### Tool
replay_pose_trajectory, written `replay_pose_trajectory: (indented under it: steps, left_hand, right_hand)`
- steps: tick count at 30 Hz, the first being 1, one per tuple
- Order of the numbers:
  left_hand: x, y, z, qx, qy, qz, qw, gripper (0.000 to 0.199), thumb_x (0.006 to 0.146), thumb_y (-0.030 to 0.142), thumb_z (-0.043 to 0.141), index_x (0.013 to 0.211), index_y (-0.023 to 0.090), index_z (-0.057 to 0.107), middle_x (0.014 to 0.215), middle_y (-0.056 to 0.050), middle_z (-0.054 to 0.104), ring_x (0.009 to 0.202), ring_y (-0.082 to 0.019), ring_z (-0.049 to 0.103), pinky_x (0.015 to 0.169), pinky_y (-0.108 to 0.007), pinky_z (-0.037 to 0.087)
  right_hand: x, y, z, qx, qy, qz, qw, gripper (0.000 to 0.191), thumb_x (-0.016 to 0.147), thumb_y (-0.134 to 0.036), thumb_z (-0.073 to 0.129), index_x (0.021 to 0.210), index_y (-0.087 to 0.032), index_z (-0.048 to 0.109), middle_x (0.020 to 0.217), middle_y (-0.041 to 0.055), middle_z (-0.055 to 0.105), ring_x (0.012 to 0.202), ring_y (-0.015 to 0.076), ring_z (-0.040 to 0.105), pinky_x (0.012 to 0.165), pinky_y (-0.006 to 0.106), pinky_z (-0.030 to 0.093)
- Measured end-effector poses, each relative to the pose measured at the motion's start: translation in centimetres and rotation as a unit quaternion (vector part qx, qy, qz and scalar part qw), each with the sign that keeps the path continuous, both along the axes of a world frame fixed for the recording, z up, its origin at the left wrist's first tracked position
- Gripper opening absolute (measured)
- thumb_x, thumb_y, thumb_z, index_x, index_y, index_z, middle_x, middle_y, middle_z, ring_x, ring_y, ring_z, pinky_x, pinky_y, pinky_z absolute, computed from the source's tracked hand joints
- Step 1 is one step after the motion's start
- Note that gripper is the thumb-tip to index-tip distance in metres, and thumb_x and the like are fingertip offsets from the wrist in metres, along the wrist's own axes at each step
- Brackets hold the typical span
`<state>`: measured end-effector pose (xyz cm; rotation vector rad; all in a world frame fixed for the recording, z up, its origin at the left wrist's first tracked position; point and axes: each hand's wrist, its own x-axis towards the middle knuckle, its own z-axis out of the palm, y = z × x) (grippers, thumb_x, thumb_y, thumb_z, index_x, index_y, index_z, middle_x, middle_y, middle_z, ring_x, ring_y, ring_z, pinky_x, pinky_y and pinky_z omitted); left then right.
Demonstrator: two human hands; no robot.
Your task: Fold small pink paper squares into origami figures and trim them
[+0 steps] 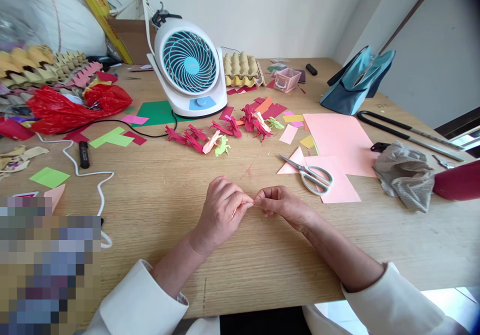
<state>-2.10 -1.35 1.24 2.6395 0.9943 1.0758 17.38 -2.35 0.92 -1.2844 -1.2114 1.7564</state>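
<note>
My left hand and my right hand meet above the middle of the table, fingertips pinched together. Between them is a small pale pink piece, seemingly folded paper, mostly hidden by the fingers. Beyond my hands lies a row of folded paper figures: several crimson ones, pale pink ones and light green ones. Silver-handled scissors, blades slightly apart, rest on pink paper sheets to the right of my right hand.
A white fan stands at the back. Egg trays, a pink plastic basket and a blue bag sit along the far side. A red plastic bag, a white cable and a black marker are left.
</note>
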Motion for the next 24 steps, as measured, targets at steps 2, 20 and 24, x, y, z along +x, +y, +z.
replay_pose_trajectory:
  steps: [2,20,24]
  left_hand:
    - [-0.1,0.0,0.0,-0.003,0.006,0.005,1.0,0.013,0.091,0.017,0.056,0.08,0.02,0.062,0.076,-0.001,0.064,0.078,-0.017,0.054,0.101,-0.045,0.038]
    - [0.3,-0.2,-0.8,-0.065,-0.073,0.046,0.994,0.014,0.09,0.019,0.059,0.076,0.021,0.06,0.075,0.0,0.064,0.079,-0.017,0.058,0.098,-0.041,0.041]
    - [0.2,-0.1,-0.9,-0.062,-0.095,0.036,0.993,0.01,0.089,0.019,0.062,0.079,0.021,0.062,0.075,0.001,0.063,0.076,-0.015,0.058,0.098,-0.041,0.041]
  right_hand:
    - [0.1,0.1,0.0,-0.002,0.004,0.0,1.0,0.035,0.065,-0.047,0.078,0.071,-0.015,0.065,0.06,-0.0036,0.052,0.055,0.0087,0.045,0.056,0.024,0.034]
    - [-0.8,-1.0,0.5,0.328,-0.132,-0.039,0.935,0.004,0.087,-0.019,0.06,0.083,-0.018,0.061,0.078,-0.0005,0.058,0.071,0.0113,0.054,0.066,0.024,0.041]
    - [-0.8,-1.0,0.5,0.342,-0.136,-0.036,0.929,0.005,0.088,-0.018,0.059,0.084,-0.018,0.061,0.078,0.0,0.059,0.071,0.0112,0.054,0.066,0.024,0.042]
